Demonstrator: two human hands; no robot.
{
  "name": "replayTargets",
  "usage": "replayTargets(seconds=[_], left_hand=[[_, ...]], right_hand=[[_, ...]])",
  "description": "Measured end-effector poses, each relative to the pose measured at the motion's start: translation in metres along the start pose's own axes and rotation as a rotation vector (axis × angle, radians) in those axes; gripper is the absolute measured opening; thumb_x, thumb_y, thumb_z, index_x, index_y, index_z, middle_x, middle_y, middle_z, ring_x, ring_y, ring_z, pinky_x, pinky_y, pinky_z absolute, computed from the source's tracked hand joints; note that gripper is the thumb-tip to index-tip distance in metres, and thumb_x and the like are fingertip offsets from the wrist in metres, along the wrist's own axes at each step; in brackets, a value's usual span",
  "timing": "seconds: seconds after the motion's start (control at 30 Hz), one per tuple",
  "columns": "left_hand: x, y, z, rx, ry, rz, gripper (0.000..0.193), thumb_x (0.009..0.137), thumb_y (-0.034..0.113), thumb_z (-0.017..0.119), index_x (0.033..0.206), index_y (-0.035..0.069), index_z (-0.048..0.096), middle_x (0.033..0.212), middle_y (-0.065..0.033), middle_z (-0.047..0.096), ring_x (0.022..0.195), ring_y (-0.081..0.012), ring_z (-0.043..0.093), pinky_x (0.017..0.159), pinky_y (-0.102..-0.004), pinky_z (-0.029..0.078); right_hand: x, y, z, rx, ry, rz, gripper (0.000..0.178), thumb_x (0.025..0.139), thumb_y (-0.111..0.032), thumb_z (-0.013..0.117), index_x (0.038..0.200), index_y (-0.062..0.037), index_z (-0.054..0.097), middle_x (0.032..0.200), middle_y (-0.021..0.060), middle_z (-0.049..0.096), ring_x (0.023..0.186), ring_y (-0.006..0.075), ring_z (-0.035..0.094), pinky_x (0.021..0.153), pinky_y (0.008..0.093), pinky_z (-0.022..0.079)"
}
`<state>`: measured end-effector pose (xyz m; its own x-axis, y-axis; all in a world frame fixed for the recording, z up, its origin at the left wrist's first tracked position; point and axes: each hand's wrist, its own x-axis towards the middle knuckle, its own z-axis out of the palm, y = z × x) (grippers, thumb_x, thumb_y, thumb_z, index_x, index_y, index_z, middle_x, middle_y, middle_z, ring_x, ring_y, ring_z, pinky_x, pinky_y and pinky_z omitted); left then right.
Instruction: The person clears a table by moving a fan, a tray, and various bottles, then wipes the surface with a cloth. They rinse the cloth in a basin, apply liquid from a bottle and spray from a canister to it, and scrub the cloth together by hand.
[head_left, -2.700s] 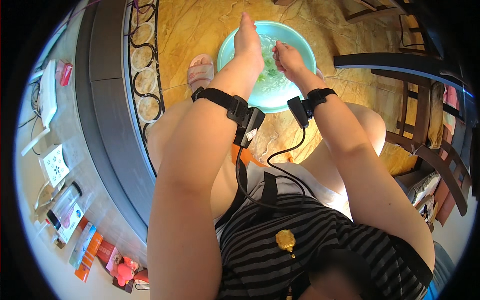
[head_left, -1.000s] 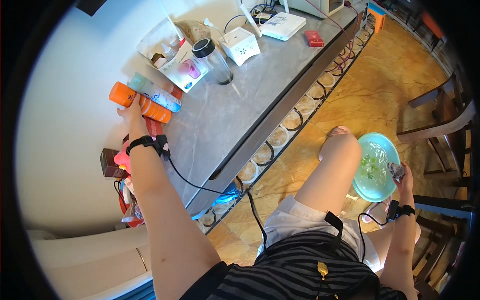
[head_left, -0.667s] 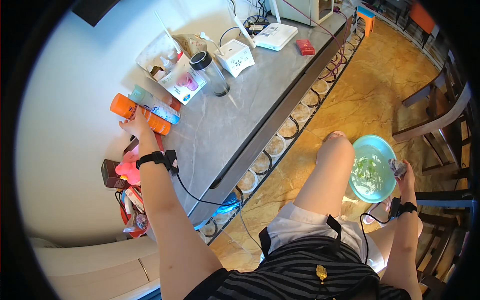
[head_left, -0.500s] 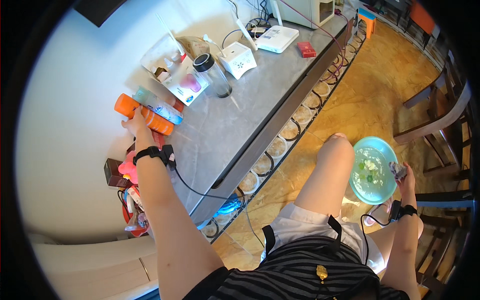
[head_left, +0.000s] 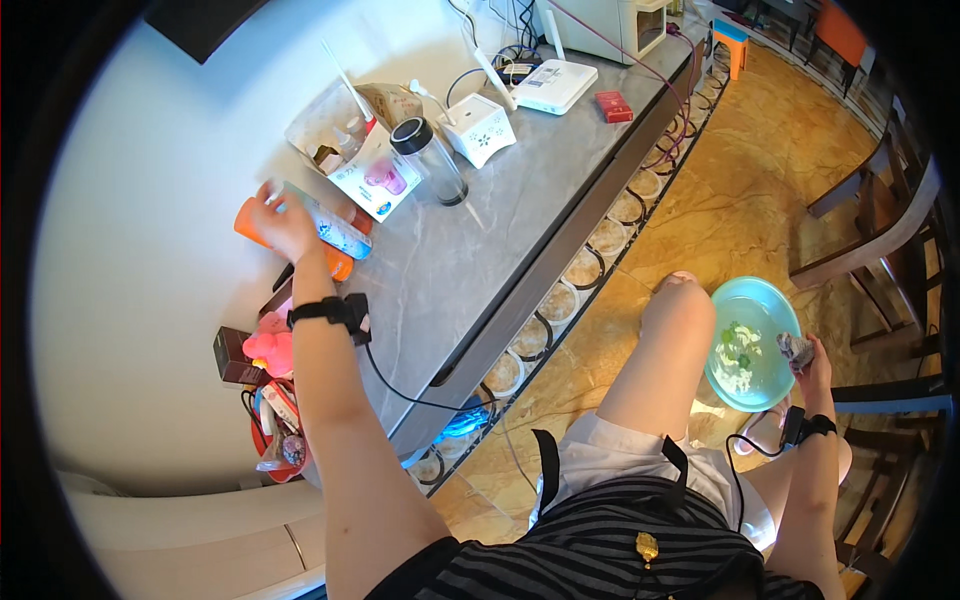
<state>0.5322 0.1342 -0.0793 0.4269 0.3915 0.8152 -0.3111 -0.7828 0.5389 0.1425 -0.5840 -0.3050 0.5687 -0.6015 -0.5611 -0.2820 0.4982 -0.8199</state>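
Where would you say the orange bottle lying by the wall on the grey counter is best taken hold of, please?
Probably around its round body, near the middle. The orange bottle lies on its side on the grey counter, with a white tube across its front, so coming from above with fingers wrapping the barrel looks easiest. The left hand is already over it there.

Orange bottle (head_left: 252,222) under the left hand (head_left: 284,222), grey marbled countertop (head_left: 470,250) beside it, turquoise basin (head_left: 752,345) at the right hand (head_left: 815,362), black-and-grey striped shirt (head_left: 600,545).
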Motion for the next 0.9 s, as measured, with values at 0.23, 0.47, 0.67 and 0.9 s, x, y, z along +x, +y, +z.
replayTargets(seconds=[0.23,0.47,0.67,0.9], left_hand=[[0.033,-0.059,0.087,0.236,-0.475,-0.213,0.044,0.074,0.032,0.062,0.106,0.002,0.061,0.106,-0.0174,0.061,0.099,-0.0303,0.058,0.085,-0.0355,0.045],[0.029,-0.003,0.104,0.447,-0.761,-0.330,0.046,0.071,0.042,0.062,0.096,0.003,0.066,0.091,-0.0178,0.065,0.087,-0.0271,0.063,0.078,-0.0351,0.047],[0.032,-0.028,0.110,0.501,-0.549,-0.114,0.048,0.072,0.045,0.063,0.089,0.000,0.066,0.081,-0.0172,0.065,0.077,-0.0276,0.063,0.070,-0.0362,0.048],[0.036,-0.016,0.100,0.398,-0.430,-0.164,0.055,0.076,0.045,0.061,0.102,-0.004,0.061,0.089,-0.0187,0.064,0.086,-0.0324,0.061,0.078,-0.0360,0.047]], right_hand=[[0.002,-0.001,0.024,0.026,-0.053,-0.018,0.031,0.093,-0.036,0.039,0.112,-0.0176,0.055,0.104,0.0007,0.059,0.087,0.0150,0.055,0.067,0.0293,0.043],[-0.014,0.003,-0.002,0.029,-0.048,-0.058,0.030,0.093,-0.035,0.039,0.110,-0.0166,0.055,0.100,0.0009,0.059,0.084,0.0152,0.056,0.065,0.0288,0.043],[-0.016,0.008,0.002,0.050,0.064,0.009,0.030,0.093,-0.035,0.039,0.110,-0.0165,0.055,0.097,0.0014,0.059,0.078,0.0148,0.056,0.058,0.0260,0.042],[-0.004,0.003,0.002,-0.019,0.000,-0.047,0.028,0.094,-0.034,0.039,0.110,-0.0173,0.055,0.096,0.0017,0.059,0.078,0.0143,0.056,0.058,0.0264,0.043]])
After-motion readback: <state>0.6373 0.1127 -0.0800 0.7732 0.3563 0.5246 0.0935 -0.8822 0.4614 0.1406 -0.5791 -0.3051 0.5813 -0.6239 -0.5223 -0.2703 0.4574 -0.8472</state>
